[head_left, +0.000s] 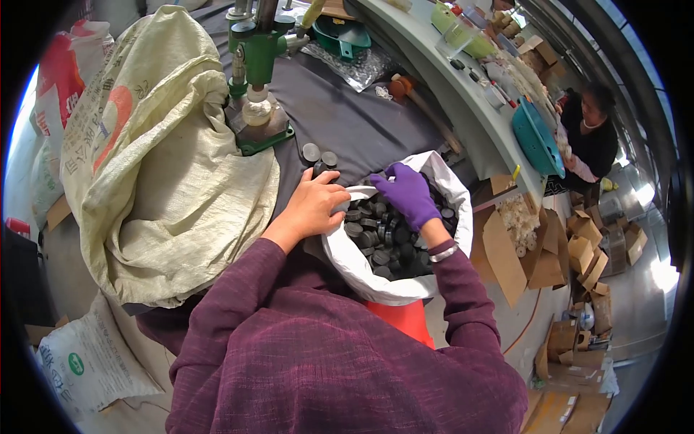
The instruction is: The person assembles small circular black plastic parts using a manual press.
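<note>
**Inspector:** Head view. State the surface and the room.

**Assistant:** A workbench (361,123) covered in dark grey cloth, curving along a pale ledge. A green hand press (254,65) stands on it. A large yellowish woven sack (166,166) slumps to the left. Open cardboard boxes (585,253) litter the floor on the right, where a second person (593,137) stands beside a teal basin (536,141).

**Inspector:** The hands?

**Assistant:** The left hand (312,206), bare, is closed on the near-left rim of a white bag (361,271). The right hand (409,194), in a purple glove, reaches into the bag with fingers curled over the dark round caps (383,242); whether it grips any I cannot tell.

**Inspector:** Counts?

**Assistant:** One press, one white bag, one yellowish sack. Two loose caps (319,155) lie on the cloth just behind the bag. The caps inside are too many to count.
</note>
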Tool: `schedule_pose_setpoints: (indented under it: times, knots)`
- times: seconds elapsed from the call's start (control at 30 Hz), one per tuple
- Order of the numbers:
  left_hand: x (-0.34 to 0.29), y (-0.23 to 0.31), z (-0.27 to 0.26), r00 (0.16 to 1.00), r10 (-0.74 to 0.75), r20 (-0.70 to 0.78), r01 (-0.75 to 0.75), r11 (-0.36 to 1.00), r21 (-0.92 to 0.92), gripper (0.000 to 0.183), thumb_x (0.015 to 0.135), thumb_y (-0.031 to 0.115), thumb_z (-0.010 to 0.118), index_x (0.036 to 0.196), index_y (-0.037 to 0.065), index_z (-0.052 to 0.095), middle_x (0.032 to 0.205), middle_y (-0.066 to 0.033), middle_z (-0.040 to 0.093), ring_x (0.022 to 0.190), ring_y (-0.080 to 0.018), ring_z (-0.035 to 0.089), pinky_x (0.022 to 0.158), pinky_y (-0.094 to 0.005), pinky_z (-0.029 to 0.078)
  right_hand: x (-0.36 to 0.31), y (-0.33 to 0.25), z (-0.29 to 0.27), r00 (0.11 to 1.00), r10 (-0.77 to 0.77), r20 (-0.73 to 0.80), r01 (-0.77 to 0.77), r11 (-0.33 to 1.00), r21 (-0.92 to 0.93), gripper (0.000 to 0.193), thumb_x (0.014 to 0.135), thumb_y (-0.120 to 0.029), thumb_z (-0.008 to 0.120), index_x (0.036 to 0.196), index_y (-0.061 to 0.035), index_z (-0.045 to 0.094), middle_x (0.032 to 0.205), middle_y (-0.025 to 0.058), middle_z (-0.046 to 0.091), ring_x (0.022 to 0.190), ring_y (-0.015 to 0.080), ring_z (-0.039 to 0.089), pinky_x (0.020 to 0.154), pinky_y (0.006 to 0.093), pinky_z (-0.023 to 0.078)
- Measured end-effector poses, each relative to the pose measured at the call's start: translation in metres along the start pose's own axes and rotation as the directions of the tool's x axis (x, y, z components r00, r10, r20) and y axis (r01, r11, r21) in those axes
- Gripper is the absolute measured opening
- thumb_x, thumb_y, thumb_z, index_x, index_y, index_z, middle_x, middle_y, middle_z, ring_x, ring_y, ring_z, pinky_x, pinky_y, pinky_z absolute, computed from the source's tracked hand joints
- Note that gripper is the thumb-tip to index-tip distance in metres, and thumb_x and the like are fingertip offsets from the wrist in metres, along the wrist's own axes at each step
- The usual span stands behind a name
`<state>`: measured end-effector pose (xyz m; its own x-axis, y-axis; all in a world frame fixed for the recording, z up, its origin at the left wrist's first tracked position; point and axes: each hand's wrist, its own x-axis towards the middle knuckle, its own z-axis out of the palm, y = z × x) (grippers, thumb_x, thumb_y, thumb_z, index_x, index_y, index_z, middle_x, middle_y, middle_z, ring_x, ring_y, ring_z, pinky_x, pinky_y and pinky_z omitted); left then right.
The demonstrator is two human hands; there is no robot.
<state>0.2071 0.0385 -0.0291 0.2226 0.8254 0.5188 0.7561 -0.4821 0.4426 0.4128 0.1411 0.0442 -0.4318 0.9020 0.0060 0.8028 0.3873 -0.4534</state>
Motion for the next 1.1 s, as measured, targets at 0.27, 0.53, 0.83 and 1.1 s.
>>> schedule_pose_setpoints:
  times: [0.27, 0.53, 0.83, 1.1]
  knots:
    - [0.000, 0.001, -0.002, 1.000, 0.016, -0.009, -0.016, 1.000, 0.026, 0.031, 0.071, 0.025, 0.073, 0.100, 0.014, 0.071, 0.101, 0.0002, 0.070, 0.122, -0.0244, 0.053, 0.099, -0.0520, 0.036, 0.020, 0.017, 0.037, 0.998, 0.035, -0.051, -0.044, 0.983, -0.180, 0.047, 0.079, -0.045, 0.070, 0.093, -0.0008, 0.064, 0.090, 0.0210, 0.069, 0.088, 0.0387, 0.066, 0.078, 0.0462, 0.051]
    - [0.001, 0.001, 0.000, 1.000, 0.020, -0.020, -0.019, 1.000, 0.012, 0.030, 0.071, 0.024, 0.073, 0.099, 0.013, 0.072, 0.102, 0.0000, 0.071, 0.122, -0.0247, 0.054, 0.099, -0.0524, 0.036, 0.016, 0.022, 0.035, 0.978, -0.207, 0.008, 0.206, 0.968, -0.144, 0.026, 0.080, -0.030, 0.065, 0.091, -0.0070, 0.070, 0.091, 0.0174, 0.069, 0.086, 0.0369, 0.066, 0.077, 0.0453, 0.051]
    - [-0.001, 0.001, 0.000, 1.000, 0.016, 0.012, -0.017, 0.999, 0.041, 0.030, 0.072, 0.024, 0.073, 0.100, 0.015, 0.071, 0.105, 0.0004, 0.070, 0.123, -0.0262, 0.054, 0.101, -0.0542, 0.036, -0.012, 0.037, -0.012, 0.857, -0.270, 0.438, 0.358, 0.924, -0.132, 0.022, 0.074, -0.023, 0.063, 0.089, -0.0106, 0.073, 0.085, 0.0158, 0.069, 0.082, 0.0352, 0.066, 0.074, 0.0437, 0.052]
    - [0.000, 0.000, -0.001, 1.000, 0.004, 0.000, -0.004, 0.998, 0.062, 0.032, 0.071, 0.024, 0.073, 0.102, 0.013, 0.071, 0.102, 0.0006, 0.069, 0.124, -0.0251, 0.052, 0.101, -0.0553, 0.035, -0.031, -0.010, -0.044, 0.919, -0.099, 0.381, 0.255, 0.887, -0.384, 0.039, 0.079, -0.041, 0.067, 0.098, -0.0080, 0.073, 0.086, 0.0153, 0.069, 0.078, 0.0333, 0.067, 0.072, 0.0440, 0.052]
